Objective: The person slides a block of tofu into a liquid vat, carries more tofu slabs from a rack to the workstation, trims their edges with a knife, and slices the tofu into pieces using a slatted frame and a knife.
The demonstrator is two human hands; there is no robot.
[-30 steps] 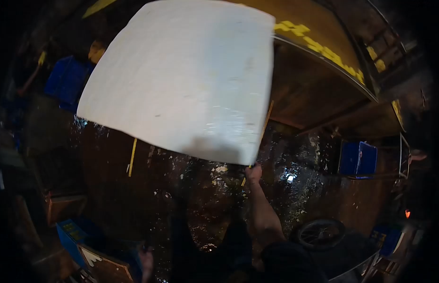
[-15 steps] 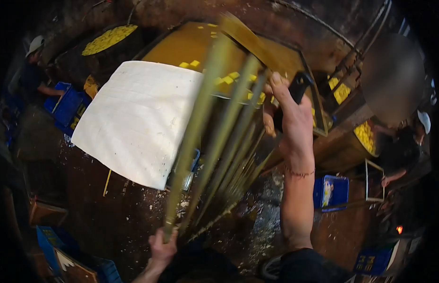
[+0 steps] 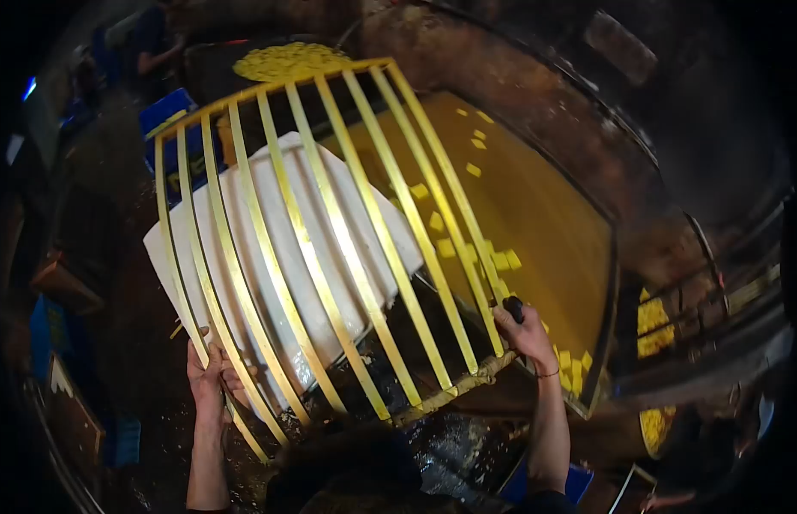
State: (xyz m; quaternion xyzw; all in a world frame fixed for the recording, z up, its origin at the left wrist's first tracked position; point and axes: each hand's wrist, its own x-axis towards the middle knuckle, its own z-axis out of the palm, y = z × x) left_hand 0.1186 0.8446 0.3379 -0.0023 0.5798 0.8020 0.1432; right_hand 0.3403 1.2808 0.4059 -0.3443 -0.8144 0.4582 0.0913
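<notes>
A slatted rack (image 3: pixel 294 227) with long yellow slats is held up in front of me, tilted over a large white slab (image 3: pixel 270 176). My left hand (image 3: pixel 211 377) is closed around the rack's outer slat at the lower left. At the lower right, my right hand (image 3: pixel 527 332) grips the opposite side slat. A black handle (image 3: pixel 514 308) sticks out of the same right hand; the rest of that tool is hidden. The white slab shows between the slats, its near edge wet and ragged.
Beyond lies a wide vat (image 3: pixel 535 206) of brown liquid with small yellow blocks (image 3: pixel 503 259) in it. A heap of yellow pieces (image 3: pixel 291 62) sits at the back. Blue crates (image 3: pixel 165 111) stand left, near another person (image 3: pixel 154 43). A person's hand (image 3: pixel 672 499) is at lower right.
The rack has swung from nearly edge-on to spread out over the white slab. My left hand moved left and up; my right hand moved down. The view has turned.
</notes>
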